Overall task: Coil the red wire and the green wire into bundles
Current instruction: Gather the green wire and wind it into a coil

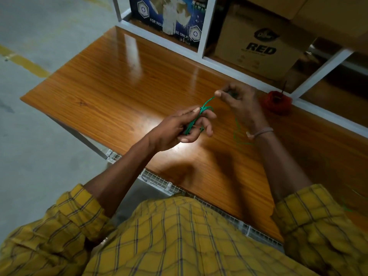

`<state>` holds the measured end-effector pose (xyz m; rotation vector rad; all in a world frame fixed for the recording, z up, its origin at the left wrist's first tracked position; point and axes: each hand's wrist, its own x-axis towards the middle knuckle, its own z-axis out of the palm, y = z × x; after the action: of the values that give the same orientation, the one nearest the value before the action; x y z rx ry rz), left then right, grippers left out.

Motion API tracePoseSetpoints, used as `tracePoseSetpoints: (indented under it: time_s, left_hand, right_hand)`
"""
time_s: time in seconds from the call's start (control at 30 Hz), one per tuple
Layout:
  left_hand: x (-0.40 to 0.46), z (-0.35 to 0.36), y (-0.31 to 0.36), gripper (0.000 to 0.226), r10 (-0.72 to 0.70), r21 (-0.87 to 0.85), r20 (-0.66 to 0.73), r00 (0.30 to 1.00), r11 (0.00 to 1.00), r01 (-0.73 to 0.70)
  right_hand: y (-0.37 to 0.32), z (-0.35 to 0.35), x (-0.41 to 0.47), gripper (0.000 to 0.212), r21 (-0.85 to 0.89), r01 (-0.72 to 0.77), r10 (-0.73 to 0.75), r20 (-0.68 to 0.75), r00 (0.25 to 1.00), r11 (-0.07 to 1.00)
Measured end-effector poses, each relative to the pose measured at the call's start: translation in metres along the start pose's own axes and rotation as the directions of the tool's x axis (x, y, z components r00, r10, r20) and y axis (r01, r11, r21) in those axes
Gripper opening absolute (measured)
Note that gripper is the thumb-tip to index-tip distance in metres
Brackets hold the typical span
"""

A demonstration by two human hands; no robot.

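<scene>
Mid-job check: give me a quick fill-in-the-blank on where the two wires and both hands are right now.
1. The left hand holds loops of the ____ wire.
2. The right hand pinches that wire's strand, which runs to the ____ hand.
3. The red wire lies already bundled on the ____, touched by neither hand.
4. The cardboard box on the shelf behind reads ____.

Missing words: green; left; table; RED

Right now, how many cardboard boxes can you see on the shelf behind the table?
3. One plain brown box marked RED sits in the right bay, a blue printed box in the left bay, and another brown box rests above. More may be out of frame.
</scene>
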<state>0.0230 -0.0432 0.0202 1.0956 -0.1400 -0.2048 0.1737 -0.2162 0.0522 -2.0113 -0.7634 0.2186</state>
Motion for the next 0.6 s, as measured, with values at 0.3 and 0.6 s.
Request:
tracePoseSetpoints:
  time_s: [0.3, 0.6]
  left_hand:
    - [0.012, -0.006, 0.025, 0.041, 0.089, -0.213, -0.109, 0.99, 0.971, -0.11]
    - [0.023, -0.023, 0.007, 0.041, -0.016, 0.199, -0.302, 0.953, 0.977, 0.08]
  right_hand:
    - [0.007, 0.072, -0.067, 0.033, 0.047, -0.301, 0.288, 0.186, 0.939, 0.952]
    - [-0.047, 0.033, -0.086, 0.019, -0.135, -0.111, 0.162, 0.472, 0.867, 0.985]
